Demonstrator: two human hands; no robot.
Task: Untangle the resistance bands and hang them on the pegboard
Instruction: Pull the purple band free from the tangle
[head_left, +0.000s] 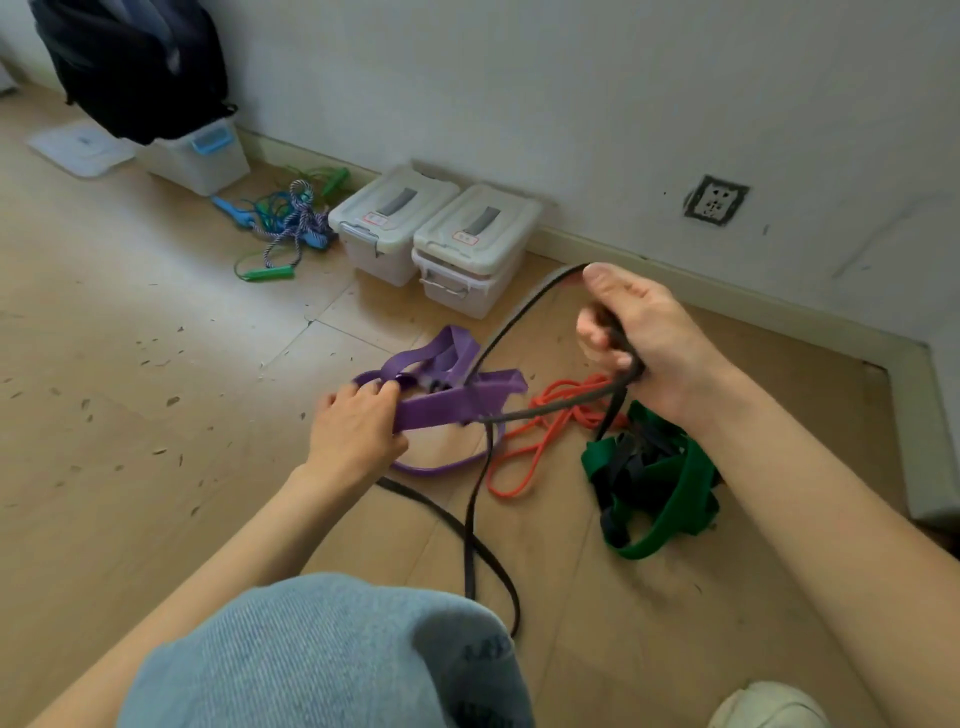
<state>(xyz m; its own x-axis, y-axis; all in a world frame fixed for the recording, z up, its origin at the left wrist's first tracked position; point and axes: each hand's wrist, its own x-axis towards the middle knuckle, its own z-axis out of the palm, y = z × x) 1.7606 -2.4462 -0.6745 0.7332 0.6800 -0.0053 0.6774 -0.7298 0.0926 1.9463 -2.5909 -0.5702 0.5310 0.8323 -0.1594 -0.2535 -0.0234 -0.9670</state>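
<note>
purple band (447, 408) is gripped by curled fingers of left hand (358, 428), just above the floor (156, 364). black band (524, 317) is held in right hand (631, 332), fingers closed round it, raised. orange band (540, 441) & green band (670, 493) lie on floor, near right.

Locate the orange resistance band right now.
In the head view, the orange band lies loose on the wooden floor, right of centre, between the purple band and the green band, below the right hand.

Two lidded plastic bins (436, 236) stand side by side against the wall (571, 104), tangled skipping ropes (283, 223) beside them, a dark backpack (135, 67) atop another bin (200, 156).
</note>
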